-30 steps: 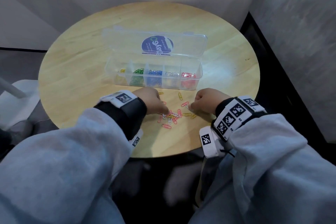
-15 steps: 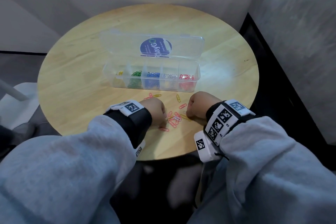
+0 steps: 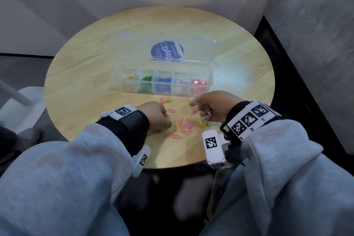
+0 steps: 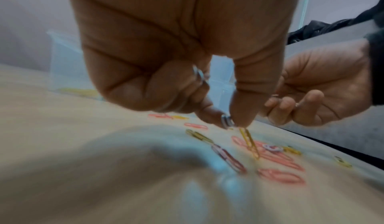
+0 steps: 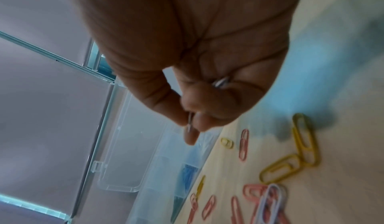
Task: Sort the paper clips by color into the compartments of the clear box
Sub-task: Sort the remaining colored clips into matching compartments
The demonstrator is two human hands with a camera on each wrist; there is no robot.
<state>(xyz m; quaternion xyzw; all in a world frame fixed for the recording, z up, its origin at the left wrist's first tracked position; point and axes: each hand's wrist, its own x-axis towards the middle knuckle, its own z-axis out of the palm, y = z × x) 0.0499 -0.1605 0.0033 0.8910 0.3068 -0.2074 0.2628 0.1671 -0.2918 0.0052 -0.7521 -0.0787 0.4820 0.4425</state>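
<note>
The clear box (image 3: 210,74) stands open mid-table, its compartments holding yellow, green, blue, white and red clips from left to right. Loose pink, yellow and white clips (image 3: 184,125) lie between my hands. My left hand (image 3: 169,124) is low over the pile and pinches a yellow clip (image 4: 249,140) by one end, with white clips (image 4: 226,122) tucked in its curled fingers. My right hand (image 3: 194,104) is lifted just in front of the box. Its thumb and forefinger pinch a white clip (image 5: 189,123), and more white clips (image 3: 207,110) sit in its palm.
The box lid (image 3: 164,50) lies open behind the compartments, with a blue label on it. The round wooden table (image 3: 80,74) has its near edge right under my wrists. Walls close in behind and to the right.
My right hand has risen off the pile toward the box with a white clip pinched. My left hand has stayed at the pile and now pinches a yellow clip.
</note>
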